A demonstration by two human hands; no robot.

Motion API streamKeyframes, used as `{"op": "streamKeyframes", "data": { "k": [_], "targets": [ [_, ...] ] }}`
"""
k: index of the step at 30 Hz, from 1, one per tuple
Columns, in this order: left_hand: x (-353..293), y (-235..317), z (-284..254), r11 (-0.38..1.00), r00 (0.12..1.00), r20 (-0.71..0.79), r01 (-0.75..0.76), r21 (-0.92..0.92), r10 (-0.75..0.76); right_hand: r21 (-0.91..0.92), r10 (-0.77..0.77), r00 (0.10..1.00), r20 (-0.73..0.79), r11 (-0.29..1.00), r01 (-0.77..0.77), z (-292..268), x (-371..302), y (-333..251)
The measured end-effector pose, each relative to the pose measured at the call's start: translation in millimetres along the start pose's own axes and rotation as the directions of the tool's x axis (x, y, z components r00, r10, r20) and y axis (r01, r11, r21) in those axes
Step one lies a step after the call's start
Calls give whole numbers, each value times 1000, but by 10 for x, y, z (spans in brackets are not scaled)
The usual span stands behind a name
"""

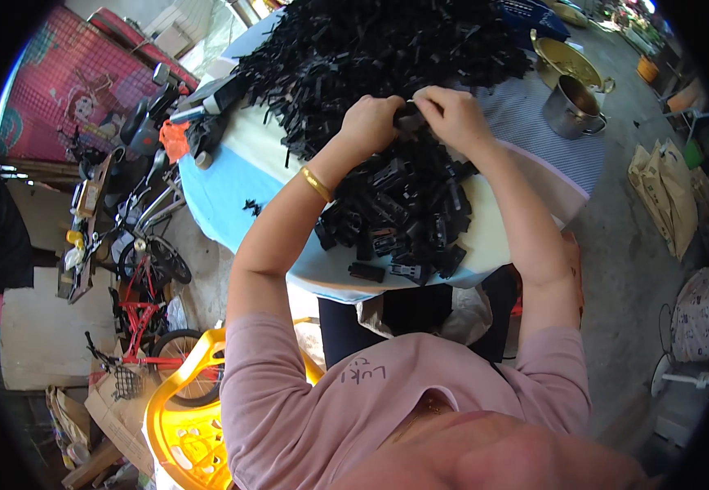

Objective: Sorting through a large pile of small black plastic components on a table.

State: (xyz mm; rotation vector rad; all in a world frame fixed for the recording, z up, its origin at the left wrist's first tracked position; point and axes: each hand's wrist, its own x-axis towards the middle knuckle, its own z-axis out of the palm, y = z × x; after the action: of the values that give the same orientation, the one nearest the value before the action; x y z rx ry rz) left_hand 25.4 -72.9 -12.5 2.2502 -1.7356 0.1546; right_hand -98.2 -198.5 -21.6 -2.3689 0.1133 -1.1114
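Both of my hands meet above the black heap on the table. My left hand (371, 124) is closed around a small black plastic part (409, 120), seen only partly between the fingers. My right hand (455, 120) is pinched at the other side of that part, its fingertips close to the left ones; what exactly they grip is too small to tell. Under my wrists lies a pile of larger black plastic housings (395, 196), reaching the near table edge. Beyond my hands spreads a big mound of small black plastic pieces (354, 49).
A light cloth (236, 196) covers the table, with a few black bits (251, 207) on it. At the right edge stand a metal mug (573, 110) and a brass-coloured pan (562, 59). A yellow plastic chair (187, 416) and a red bicycle (144, 322) are at the left.
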Motion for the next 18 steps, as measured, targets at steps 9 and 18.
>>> {"op": "streamKeyframes", "data": {
  "k": [9,18],
  "targets": [
    [-210,29,-208,759,946,-262,-25,-651,-193,226,-126,991,44,968,113,35,-60,-230],
    [-285,-95,-349,2,967,167,171,-985,-193,451,-111,991,79,890,64,-137,-12,-485]
  ]
}}
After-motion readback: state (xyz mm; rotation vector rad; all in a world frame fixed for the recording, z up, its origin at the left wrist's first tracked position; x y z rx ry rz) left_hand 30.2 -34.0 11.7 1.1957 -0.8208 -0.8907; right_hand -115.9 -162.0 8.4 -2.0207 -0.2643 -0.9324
